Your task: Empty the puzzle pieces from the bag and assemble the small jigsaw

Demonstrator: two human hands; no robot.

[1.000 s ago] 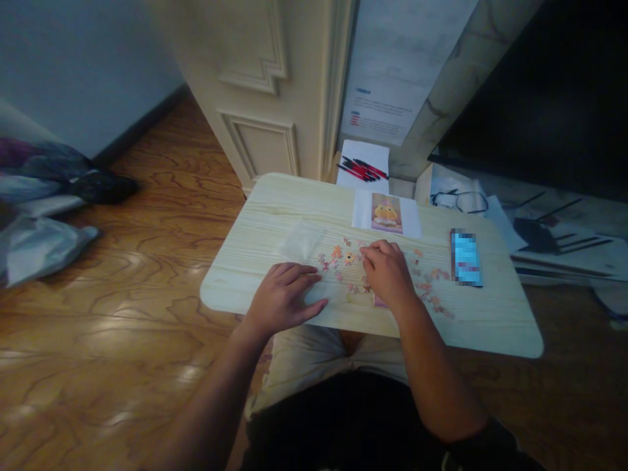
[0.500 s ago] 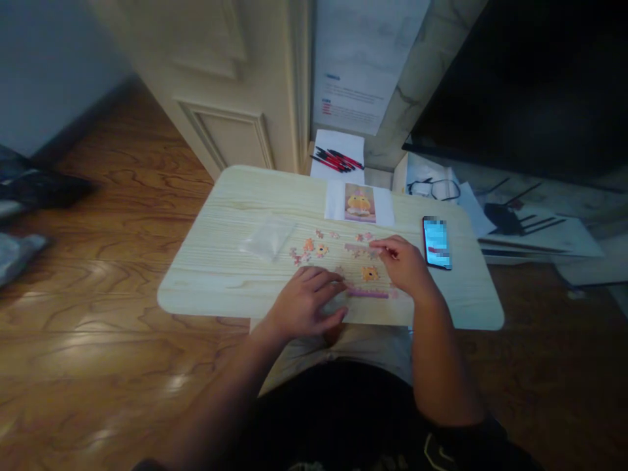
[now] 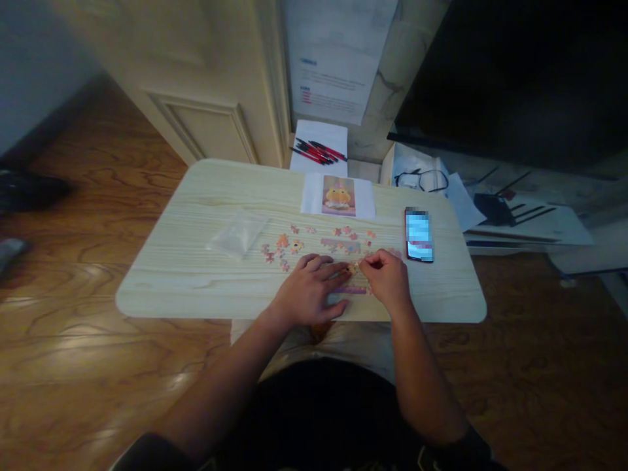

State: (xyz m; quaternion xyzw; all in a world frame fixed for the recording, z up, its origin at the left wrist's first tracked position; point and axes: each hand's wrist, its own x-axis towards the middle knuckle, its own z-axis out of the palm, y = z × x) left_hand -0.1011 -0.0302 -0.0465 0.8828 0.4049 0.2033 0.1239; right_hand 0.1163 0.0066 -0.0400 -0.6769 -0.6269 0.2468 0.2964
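Note:
Small jigsaw pieces lie on the pale wooden table [image 3: 196, 261]. My left hand [image 3: 311, 291] rests with its fingers stretched out, the fingertips on a yellow joined puzzle section [image 3: 352, 267]. At the right side of that section, the thumb and fingers of my right hand [image 3: 389, 278] are pinched together on a puzzle piece, which they mostly hide. Just below the fingertips runs a purple puzzle strip [image 3: 352, 290]. Another joined strip [image 3: 338, 243] lies beyond my hands. Loose orange pieces [image 3: 282, 241] are scattered to the left.
A picture sheet [image 3: 338, 195] showing a yellow figure lies at the far edge. To the left is a clear plastic bag [image 3: 239, 233], to the right a lit phone [image 3: 418, 234]. Red and black pens [image 3: 318, 152] lie on paper behind the table.
My right hand has come nearer from the upper strip to the yellow section and its fingers are pinched. My left fingers now reach that section. The whole view has shifted slightly.

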